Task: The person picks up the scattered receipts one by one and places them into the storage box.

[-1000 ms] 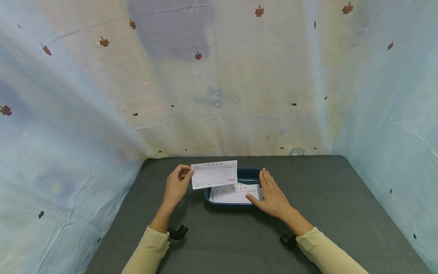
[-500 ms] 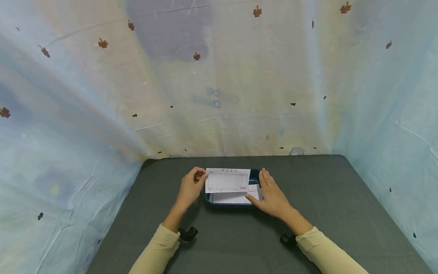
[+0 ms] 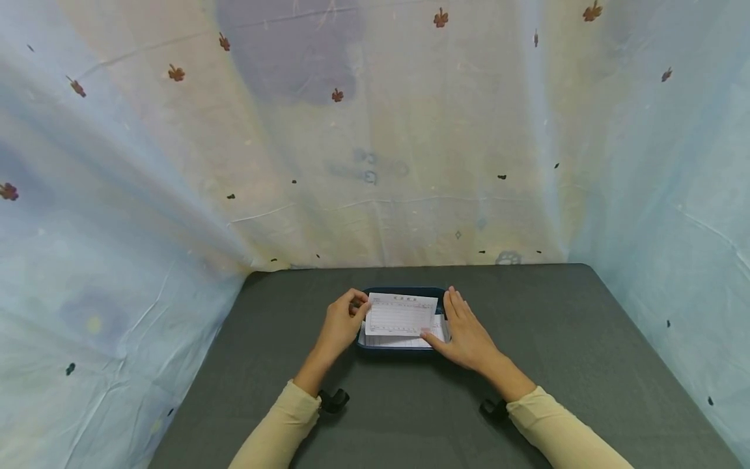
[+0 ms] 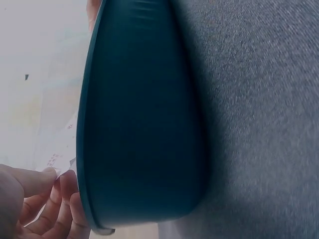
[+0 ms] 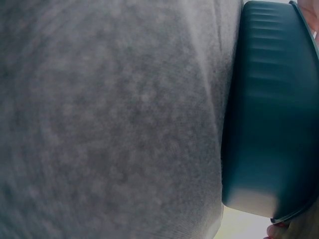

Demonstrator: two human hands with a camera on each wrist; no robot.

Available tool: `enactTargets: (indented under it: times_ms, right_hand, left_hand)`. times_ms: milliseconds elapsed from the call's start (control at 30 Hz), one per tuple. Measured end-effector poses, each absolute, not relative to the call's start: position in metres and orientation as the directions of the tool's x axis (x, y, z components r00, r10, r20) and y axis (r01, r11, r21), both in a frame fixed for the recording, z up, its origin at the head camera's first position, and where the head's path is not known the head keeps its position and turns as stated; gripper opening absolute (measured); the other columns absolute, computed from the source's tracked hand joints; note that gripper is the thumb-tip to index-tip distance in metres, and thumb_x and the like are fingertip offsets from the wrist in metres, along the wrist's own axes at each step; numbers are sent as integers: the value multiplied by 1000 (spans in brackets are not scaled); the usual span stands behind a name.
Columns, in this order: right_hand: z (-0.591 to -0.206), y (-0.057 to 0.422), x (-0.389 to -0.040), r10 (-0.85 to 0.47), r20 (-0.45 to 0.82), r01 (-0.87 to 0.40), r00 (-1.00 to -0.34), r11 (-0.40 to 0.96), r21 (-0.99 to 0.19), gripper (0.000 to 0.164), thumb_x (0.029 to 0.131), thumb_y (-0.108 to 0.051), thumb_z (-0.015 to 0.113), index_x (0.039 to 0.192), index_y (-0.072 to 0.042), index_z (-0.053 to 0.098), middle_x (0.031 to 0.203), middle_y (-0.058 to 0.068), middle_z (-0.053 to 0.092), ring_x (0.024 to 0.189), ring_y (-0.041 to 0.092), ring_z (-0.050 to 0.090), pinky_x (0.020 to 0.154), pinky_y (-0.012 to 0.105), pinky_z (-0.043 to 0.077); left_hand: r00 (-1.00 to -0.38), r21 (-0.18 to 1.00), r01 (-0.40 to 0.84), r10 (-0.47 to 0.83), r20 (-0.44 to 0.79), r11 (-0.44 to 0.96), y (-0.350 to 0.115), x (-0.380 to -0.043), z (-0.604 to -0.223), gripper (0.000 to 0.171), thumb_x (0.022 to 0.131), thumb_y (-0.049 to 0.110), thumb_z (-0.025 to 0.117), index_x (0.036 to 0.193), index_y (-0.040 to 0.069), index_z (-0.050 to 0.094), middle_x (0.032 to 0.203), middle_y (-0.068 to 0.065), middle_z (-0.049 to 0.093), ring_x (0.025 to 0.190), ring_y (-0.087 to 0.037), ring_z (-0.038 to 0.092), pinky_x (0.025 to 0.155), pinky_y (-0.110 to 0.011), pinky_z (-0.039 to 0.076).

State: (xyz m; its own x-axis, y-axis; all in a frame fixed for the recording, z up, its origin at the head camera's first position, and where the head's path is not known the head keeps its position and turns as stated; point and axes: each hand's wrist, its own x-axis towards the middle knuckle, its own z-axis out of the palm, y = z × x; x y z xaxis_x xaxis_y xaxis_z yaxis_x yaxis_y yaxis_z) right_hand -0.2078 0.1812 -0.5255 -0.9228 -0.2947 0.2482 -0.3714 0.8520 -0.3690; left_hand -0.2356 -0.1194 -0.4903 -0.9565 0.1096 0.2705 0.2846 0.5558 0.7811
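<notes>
Between the thumb and fingers of my left hand (image 3: 342,320) is the left edge of a white printed form slip (image 3: 402,315). The slip is tilted over a dark blue plastic tray (image 3: 398,351), covering part of its inside. Beneath it, more printed slips (image 3: 389,342) lie in the tray. My right hand (image 3: 465,335) rests against the tray's right end with straight fingers, its thumb reaching over the near rim onto the papers. In the left wrist view, the pinching fingertips (image 4: 49,174) show beside the tray's wall (image 4: 142,114). The right wrist view mostly shows the tray's outer side (image 5: 271,114).
The tray stands on a dark grey cloth-covered table (image 3: 398,417), towards its far edge. A pale patterned curtain (image 3: 375,143) hangs behind and along both sides. Black straps with mounts (image 3: 334,400) sit on both wrists.
My left hand has carried the slip right and lowered it over the tray. The tray's left end has shifted slightly right. My right hand has stayed in place.
</notes>
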Motion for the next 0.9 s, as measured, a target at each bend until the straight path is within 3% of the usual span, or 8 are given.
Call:
enactTargets:
  times_ms: [300, 533, 900]
  right_hand:
    - [-523, 180, -206, -289, 228, -357, -930, 857, -372, 112, 98, -66, 65, 166, 11, 18, 176, 28, 15, 163, 44, 18, 130, 59, 22]
    - [-521, 180, -206, -284, 212, -345, -935, 866, -363, 113, 98, -65, 66, 166, 11, 17, 175, 29, 15, 163, 44, 16, 131, 58, 21]
    - [-520, 181, -210, -305, 178, -351, -936, 863, -364, 113, 99, -68, 63, 167, 10, 17, 176, 27, 12, 164, 43, 14, 132, 57, 19]
  left_hand:
    - [-947, 707, 311, 147, 285, 636, -115, -235, -495, 8, 103, 15, 76, 108, 12, 72, 93, 1, 70, 75, -11, 59, 65, -26, 50]
    - [-944, 585, 300, 148, 294, 754, -115, -234, -497, 11, 101, 23, 79, 105, 17, 71, 90, 6, 70, 71, -8, 56, 58, -27, 46]
    - [-925, 451, 304, 147, 350, 839, -119, -234, -496, 16, 97, 30, 84, 99, 20, 71, 86, 9, 68, 70, -7, 58, 62, -30, 49]
